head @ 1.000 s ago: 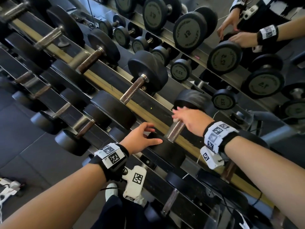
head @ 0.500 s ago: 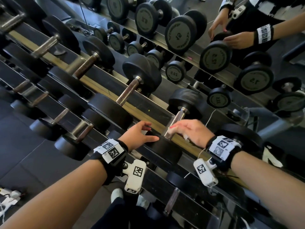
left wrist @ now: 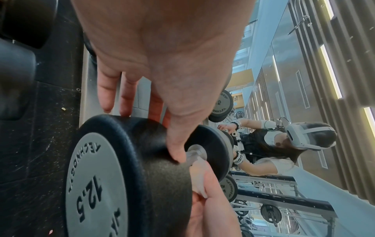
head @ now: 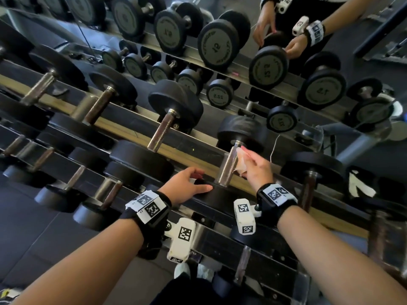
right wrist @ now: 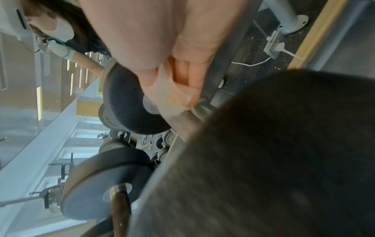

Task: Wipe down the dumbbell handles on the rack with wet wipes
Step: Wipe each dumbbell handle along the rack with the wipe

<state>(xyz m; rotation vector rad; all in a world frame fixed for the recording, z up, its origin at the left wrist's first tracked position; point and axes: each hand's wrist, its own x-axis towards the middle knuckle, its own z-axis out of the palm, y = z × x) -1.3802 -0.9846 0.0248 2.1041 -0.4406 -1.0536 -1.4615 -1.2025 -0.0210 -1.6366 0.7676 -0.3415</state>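
Note:
A black dumbbell marked 12.5 lies on the rack's top tier, its metal handle (head: 228, 166) running from the near head (head: 217, 195) to the far head (head: 241, 133). My right hand (head: 248, 159) holds a crumpled wet wipe (head: 240, 165) against the right side of the handle, near the far head. In the right wrist view the wipe (right wrist: 170, 97) is bunched between thumb and fingers. My left hand (head: 198, 182) rests on the near head (left wrist: 97, 184), fingers fairly straight over its rim and thumb laid on top.
Neighbouring dumbbells lie close on both sides, one to the left (head: 163, 128) and one to the right (head: 308, 190). A lower tier (head: 105, 194) holds several more. A mirror (head: 286, 29) behind the rack reflects it and me. A white cable (head: 275, 146) hangs behind.
My right hand slid with the wipe along the handle toward the near head, then back up to the far end, now on the handle's right side. My left hand stayed on the near head.

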